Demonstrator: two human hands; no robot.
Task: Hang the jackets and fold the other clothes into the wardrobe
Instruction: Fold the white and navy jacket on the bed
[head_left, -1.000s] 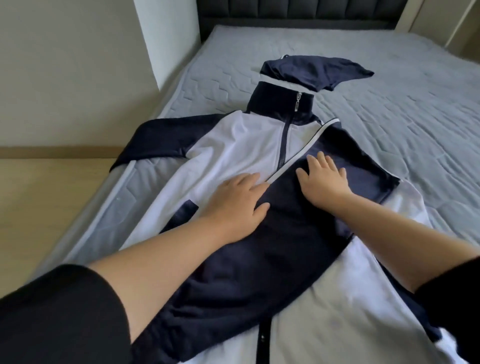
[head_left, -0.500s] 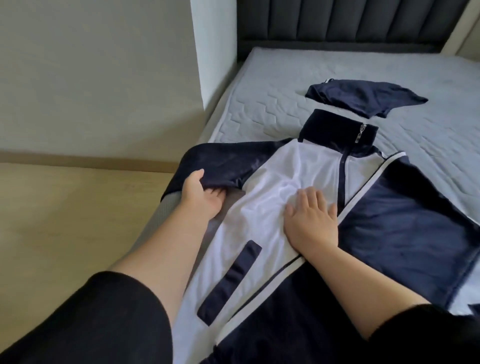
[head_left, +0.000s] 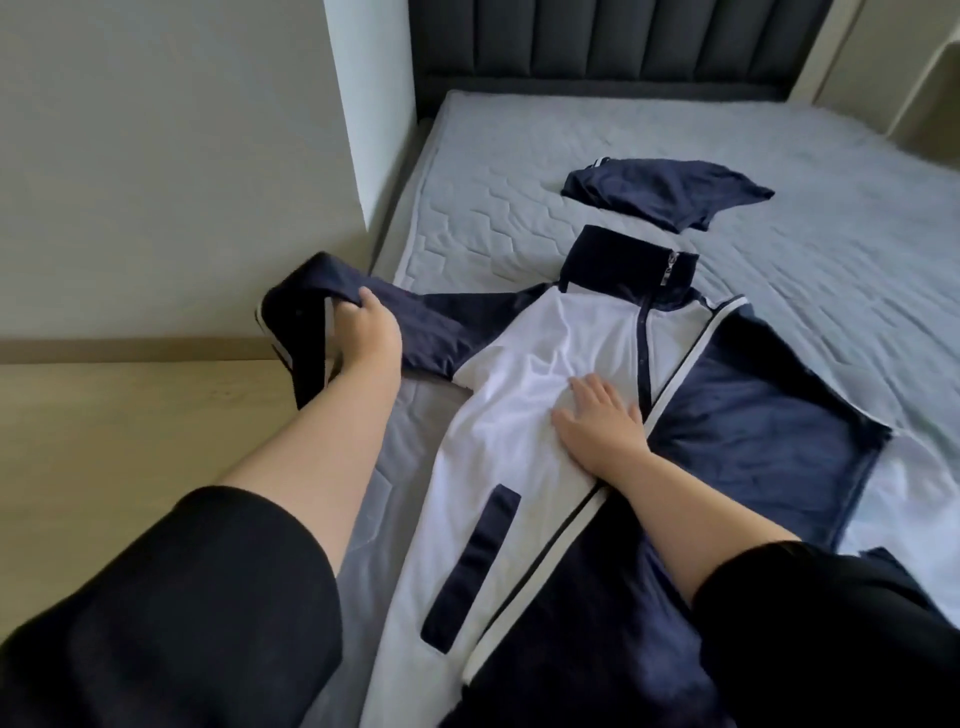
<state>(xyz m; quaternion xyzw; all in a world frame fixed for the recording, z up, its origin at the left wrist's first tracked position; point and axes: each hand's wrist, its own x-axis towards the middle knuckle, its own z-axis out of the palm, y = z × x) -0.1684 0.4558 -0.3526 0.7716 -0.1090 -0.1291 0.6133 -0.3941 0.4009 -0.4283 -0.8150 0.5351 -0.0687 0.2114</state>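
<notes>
While right hand (head_left: 602, 426) presses jacket (head_left: 524, 358), left hand (head_left: 371, 332) grips sleeve (head_left: 306, 291)

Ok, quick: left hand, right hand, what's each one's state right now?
Left hand: grips the navy sleeve of the jacket.
Right hand: open, fingers flat on the jacket's white front.

I see the left hand (head_left: 374, 332) fingers (head_left: 349, 312) only partly, buried in the sleeve (head_left: 306, 291); the jacket (head_left: 519, 415) hem leaves the bottom edge
</notes>
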